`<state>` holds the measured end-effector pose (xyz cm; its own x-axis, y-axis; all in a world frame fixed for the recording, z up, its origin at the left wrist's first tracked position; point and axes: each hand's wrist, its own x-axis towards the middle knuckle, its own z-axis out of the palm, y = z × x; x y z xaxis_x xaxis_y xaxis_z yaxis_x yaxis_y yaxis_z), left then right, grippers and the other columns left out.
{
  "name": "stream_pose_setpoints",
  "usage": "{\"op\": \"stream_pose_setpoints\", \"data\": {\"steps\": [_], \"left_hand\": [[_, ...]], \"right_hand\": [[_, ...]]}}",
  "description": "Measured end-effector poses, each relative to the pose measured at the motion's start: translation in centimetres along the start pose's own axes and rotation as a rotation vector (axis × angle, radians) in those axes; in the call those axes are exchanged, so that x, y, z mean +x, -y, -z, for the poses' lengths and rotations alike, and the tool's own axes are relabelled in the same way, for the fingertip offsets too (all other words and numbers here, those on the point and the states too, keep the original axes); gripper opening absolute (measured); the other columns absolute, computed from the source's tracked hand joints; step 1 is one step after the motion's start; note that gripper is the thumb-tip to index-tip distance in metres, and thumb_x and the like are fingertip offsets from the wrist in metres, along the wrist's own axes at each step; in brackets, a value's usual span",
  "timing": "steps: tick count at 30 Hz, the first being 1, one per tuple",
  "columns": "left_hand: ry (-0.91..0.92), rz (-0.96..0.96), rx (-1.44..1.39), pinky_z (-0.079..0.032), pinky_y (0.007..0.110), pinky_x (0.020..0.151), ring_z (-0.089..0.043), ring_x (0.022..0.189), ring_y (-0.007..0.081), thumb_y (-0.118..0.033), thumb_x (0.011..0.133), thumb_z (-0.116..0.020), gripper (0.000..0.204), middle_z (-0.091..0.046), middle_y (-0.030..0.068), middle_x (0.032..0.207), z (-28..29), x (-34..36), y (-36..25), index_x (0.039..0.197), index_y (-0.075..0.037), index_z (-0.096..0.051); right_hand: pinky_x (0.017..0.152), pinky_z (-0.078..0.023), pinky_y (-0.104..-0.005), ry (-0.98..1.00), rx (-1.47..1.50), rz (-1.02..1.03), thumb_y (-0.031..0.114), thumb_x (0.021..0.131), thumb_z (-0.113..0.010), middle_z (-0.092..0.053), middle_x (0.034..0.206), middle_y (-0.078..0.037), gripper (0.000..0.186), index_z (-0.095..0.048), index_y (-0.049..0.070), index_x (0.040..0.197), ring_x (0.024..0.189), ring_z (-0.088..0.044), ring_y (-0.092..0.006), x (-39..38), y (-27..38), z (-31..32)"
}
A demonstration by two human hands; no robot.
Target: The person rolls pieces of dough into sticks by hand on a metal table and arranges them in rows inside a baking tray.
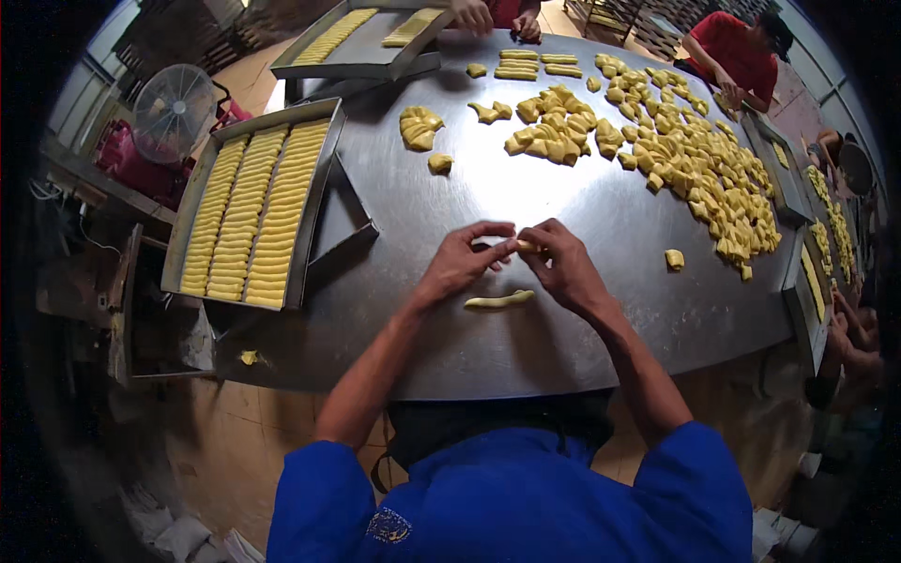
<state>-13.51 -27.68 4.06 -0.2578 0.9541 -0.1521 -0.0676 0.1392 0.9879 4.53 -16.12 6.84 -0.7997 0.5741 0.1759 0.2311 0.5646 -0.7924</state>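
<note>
Near the middle of the steel table (422,347), my left hand (469,258) and my right hand (558,263) meet over a small pale yellow piece of dough (527,246), pinched in their fingers and partly hidden by them. Just below my hands a rolled dough strip (497,300) lies on the steel. A single lump of dough (674,259) rests to the right of my right hand.
Filled dough trays (169,281) stand at left and back (282,70). Piles of dough pieces (713,188) cover the right and back. A red-sleeved co-worker (704,42) works at back right; other people's hands (474,14) show at back and right. A fan (174,113) stands left.
</note>
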Motion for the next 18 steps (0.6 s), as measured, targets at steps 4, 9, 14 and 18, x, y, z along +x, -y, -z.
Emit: {"op": "stream_pose_setpoints", "data": {"steps": [4,9,14,18], "left_hand": [[-0.117,-0.029,-0.355,-0.056,0.03,0.076,-0.067,0.087,0.0142,-0.023,0.098,-0.07,0.035,-0.071,0.008,0.103,-1.7,-2.1,1.0,0.124,0.0,-0.065],[-0.11,-0.048,-0.367,-0.057,0.032,0.085,-0.069,0.092,0.0161,-0.025,0.101,-0.066,0.031,-0.073,0.0093,0.104,-3.6,-5.2,-0.5,0.118,0.0,-0.068],[-0.107,-0.19,-0.237,-0.057,0.033,0.087,-0.07,0.094,0.018,-0.026,0.101,-0.065,0.03,-0.073,0.011,0.106,-3.7,-6.9,0.0,0.115,0.0,-0.07],[-0.076,-0.233,-0.196,-0.056,0.032,0.088,-0.069,0.095,0.0184,-0.025,0.101,-0.066,0.03,-0.073,0.0109,0.107,-4.0,-8.2,-0.9,0.117,0.0,-0.069]], "right_hand": [[0.074,-0.056,-0.0394,-0.03,0.153,0.133,0.005,0.091,-0.069,-0.065,0.1,-0.018,0.03,-0.06,0.003,0.12,0.086,-0.069,-0.0299,-1.3,3.4,-0.2],[0.075,-0.056,-0.0392,-0.069,0.01,0.306,0.007,0.09,-0.07,-0.067,0.094,-0.015,0.029,-0.062,0.005,0.118,0.088,-0.067,-0.0312,-3.6,3.8,0.3],[0.083,-0.058,-0.0386,-0.047,0.155,0.028,0.016,0.095,-0.07,-0.069,0.101,-0.013,0.022,-0.067,0.002,0.113,0.108,-0.065,-0.0254,-5.0,5.0,-0.3],[0.092,-0.057,-0.0412,0.26,0.803,-0.303,0.025,0.096,-0.073,-0.068,0.113,-0.016,0.039,-0.064,-0.004,0.119,0.111,-0.065,-0.0261,-5.4,3.7,0.5]]}}
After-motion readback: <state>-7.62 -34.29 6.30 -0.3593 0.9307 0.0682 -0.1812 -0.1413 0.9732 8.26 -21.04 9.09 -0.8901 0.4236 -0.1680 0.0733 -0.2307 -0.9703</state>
